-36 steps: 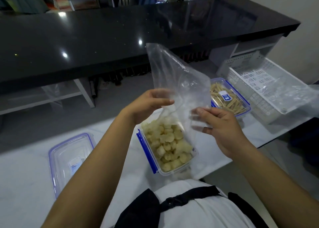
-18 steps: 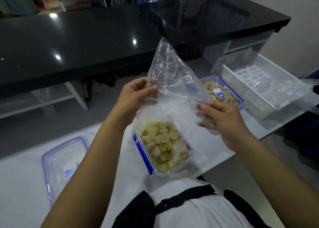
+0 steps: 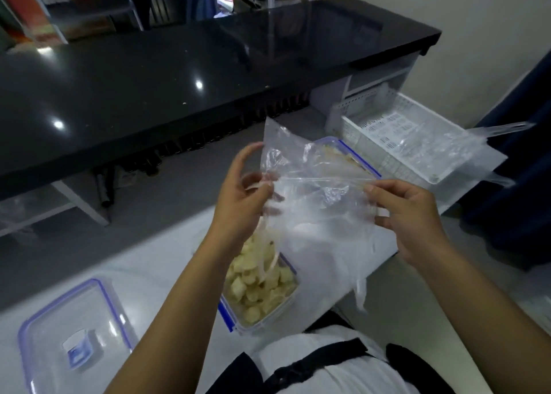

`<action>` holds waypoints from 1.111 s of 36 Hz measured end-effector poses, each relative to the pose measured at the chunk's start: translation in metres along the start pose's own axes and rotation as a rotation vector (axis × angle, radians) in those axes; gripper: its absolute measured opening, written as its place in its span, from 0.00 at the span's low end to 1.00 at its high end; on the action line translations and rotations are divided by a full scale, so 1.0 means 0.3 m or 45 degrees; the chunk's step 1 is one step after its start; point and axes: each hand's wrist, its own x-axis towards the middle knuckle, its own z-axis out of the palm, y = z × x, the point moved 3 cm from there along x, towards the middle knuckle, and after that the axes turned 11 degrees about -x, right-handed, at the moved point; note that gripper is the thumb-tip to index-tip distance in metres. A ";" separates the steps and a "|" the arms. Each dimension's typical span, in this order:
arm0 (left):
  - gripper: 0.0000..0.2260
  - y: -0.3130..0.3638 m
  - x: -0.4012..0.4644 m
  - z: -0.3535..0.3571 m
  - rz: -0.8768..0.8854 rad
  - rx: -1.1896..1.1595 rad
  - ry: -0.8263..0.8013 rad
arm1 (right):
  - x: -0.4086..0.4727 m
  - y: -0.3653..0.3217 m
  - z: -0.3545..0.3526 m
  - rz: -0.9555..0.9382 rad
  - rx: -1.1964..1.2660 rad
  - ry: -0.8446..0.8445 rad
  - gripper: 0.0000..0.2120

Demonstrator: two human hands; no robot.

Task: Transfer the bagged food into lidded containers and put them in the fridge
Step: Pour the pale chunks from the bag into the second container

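White counter (image 3: 155, 262) in front of you, black glossy countertop (image 3: 179, 74) behind. Your left hand (image 3: 238, 205) and right hand (image 3: 411, 214) each pinch an edge of the clear bag (image 3: 316, 197), stretched above the open container (image 3: 262, 289) of pale food pieces.

no text, brand or number can be read anywhere. the clear lid (image 3: 74, 331) at the lower left of the frame carries a small blue and white label (image 3: 78, 350), but its print is too blurred to make out. dark printed marks on the white basket (image 3: 396, 143) at the upper right are also too small to read.
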 end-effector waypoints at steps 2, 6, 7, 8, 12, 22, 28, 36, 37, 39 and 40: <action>0.21 -0.032 0.024 0.073 -0.033 0.039 -0.089 | 0.025 0.002 -0.066 0.003 -0.020 0.042 0.05; 0.19 -0.111 0.085 0.234 -0.122 0.075 -0.176 | 0.114 -0.005 -0.217 0.023 -0.151 0.105 0.04; 0.18 -0.127 0.105 0.276 -0.134 0.107 -0.206 | 0.145 -0.012 -0.257 0.025 -0.198 0.118 0.03; 0.18 -0.143 0.130 0.321 -0.146 0.151 -0.244 | 0.178 -0.023 -0.298 0.021 -0.245 0.140 0.03; 0.17 -0.178 0.245 0.500 -0.191 0.266 -0.370 | 0.333 -0.100 -0.463 -0.022 -0.424 0.217 0.05; 0.20 -0.264 0.495 0.899 -0.270 0.223 -0.462 | 0.783 -0.245 -0.777 -0.095 -0.676 0.195 0.04; 0.27 -0.451 0.574 1.002 -0.533 0.525 -0.530 | 1.029 -0.143 -0.847 -0.027 -0.887 0.137 0.03; 0.10 -0.455 0.701 1.079 0.033 1.107 -0.169 | 1.230 -0.022 -0.797 -0.408 -1.347 -0.020 0.28; 0.11 -0.454 0.728 1.100 0.100 1.129 -0.161 | 1.245 -0.015 -0.767 -0.484 -1.427 -0.088 0.28; 0.18 -0.487 0.791 1.143 0.131 1.276 -0.223 | 1.268 0.016 -0.691 -0.607 -1.666 -0.258 0.31; 0.23 -0.518 0.824 1.162 0.068 1.405 -0.278 | 1.277 0.042 -0.654 -0.631 -1.787 -0.363 0.32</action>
